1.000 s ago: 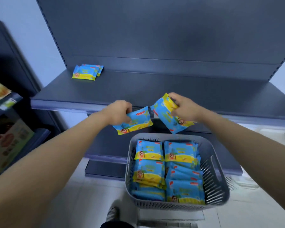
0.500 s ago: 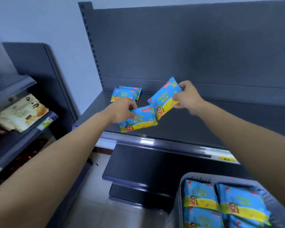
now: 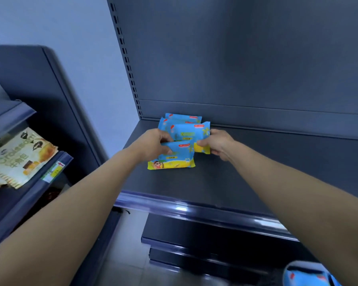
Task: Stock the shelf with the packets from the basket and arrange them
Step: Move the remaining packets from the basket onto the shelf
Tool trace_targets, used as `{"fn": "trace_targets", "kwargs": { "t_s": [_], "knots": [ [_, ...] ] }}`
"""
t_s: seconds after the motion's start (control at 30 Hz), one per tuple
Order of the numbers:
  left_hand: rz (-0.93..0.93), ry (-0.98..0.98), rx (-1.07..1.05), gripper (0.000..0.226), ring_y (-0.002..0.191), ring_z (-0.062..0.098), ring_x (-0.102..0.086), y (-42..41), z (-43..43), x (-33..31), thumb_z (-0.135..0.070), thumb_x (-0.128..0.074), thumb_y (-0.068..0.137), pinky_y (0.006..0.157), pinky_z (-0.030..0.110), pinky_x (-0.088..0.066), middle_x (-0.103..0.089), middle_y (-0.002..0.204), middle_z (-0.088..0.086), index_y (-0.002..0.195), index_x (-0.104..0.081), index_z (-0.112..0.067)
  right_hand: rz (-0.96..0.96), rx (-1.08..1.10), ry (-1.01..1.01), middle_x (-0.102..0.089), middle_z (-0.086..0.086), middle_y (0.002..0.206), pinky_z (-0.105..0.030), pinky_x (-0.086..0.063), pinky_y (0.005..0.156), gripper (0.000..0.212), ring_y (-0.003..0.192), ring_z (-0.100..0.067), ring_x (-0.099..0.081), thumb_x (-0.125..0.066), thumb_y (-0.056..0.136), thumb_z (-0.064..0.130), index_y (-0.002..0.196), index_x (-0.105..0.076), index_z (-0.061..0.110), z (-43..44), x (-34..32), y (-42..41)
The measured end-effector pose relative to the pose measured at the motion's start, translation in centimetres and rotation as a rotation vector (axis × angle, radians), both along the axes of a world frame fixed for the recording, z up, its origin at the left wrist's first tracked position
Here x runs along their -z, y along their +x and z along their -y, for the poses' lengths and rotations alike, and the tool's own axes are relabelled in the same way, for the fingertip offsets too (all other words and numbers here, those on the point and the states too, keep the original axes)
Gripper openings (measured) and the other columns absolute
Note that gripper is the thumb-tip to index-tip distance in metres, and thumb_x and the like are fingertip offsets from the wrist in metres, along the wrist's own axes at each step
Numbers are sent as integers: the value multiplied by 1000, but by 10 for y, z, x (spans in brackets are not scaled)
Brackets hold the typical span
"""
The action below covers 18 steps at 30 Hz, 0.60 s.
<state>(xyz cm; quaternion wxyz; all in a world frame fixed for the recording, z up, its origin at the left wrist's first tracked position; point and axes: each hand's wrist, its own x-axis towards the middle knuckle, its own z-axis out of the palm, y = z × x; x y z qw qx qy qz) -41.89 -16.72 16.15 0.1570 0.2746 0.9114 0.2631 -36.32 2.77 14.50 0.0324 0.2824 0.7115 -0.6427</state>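
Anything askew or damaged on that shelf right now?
Nothing looks damaged or spilled. The back packets lie fanned, edges offset. The front packet in the left hand and the middle packet in the right hand overlap.

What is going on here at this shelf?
A person is stocking a dark shelf with blue and yellow packets. The left hand holds the front packet and the right hand holds a second packet behind it, near the stacked packets in the back left corner. The basket shows at lower right.
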Motion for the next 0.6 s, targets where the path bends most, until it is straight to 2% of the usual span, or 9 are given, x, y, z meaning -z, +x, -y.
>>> {"fn": "trace_targets", "kwargs": {
  "t_s": [0.07, 0.17, 0.3, 0.4, 0.5, 0.6],
  "knots": [
    [-26, -17, 22, 25, 90, 15, -54, -9, -2, 3, -10, -70, 80, 75, 21, -38, -60, 103, 1, 104, -65, -15, 11, -28, 32, -65, 5, 93, -14, -37, 51, 29, 66, -1, -56, -68, 82, -1, 105, -64, 17, 0, 9, -9],
    [-86, -76, 98, 41, 90, 14, -49, -17, -6, 8, -12, -73, 77, 74, 20, -35, -53, 102, -3, 115, -59, -13, -5, -58, 158, -69, 1, 100, -17, -45, 59, 28, 73, -8, -61, -73, 78, 2, 103, -67, 12, 0, 19, -23],
    [-86, -90, 90, 49, 106, 20, -52, -31, -11, 15, -13, -72, 78, 85, 27, -43, -54, 117, 3, 124, -55, -12, 23, -23, 165, -70, -7, 101, -25, -55, 67, 15, 80, -16, -66, -70, 80, -1, 87, -65, 11, -1, 26, -39],
    [-144, -99, 92, 52, 118, 24, -46, -46, -19, 18, -16, -70, 80, 97, 35, -41, -50, 126, 6, 129, -52, -14, 34, 3, 152, -68, -13, 102, -23, -56, 63, 17, 83, -19, -66, -68, 82, -2, 75, -58, 11, -5, 26, -46],
    [-254, -174, 121, 55, 127, 25, -34, -56, -26, 24, -20, -68, 83, 107, 35, -28, -44, 134, 6, 134, -48, -18, 11, 47, 195, -62, -14, 102, -30, -58, 72, 14, 85, -21, -63, -62, 84, -6, 92, -58, 6, -13, 26, -44],
    [-349, -244, 120, 54, 127, 26, -31, -59, -33, 25, -25, -64, 84, 105, 35, -22, -39, 137, 5, 135, -46, -23, -7, -3, 475, -63, -9, 102, -35, -53, 86, 27, 90, -22, -60, -61, 86, 5, 113, -60, 4, -22, 22, -34]
  ]
}}
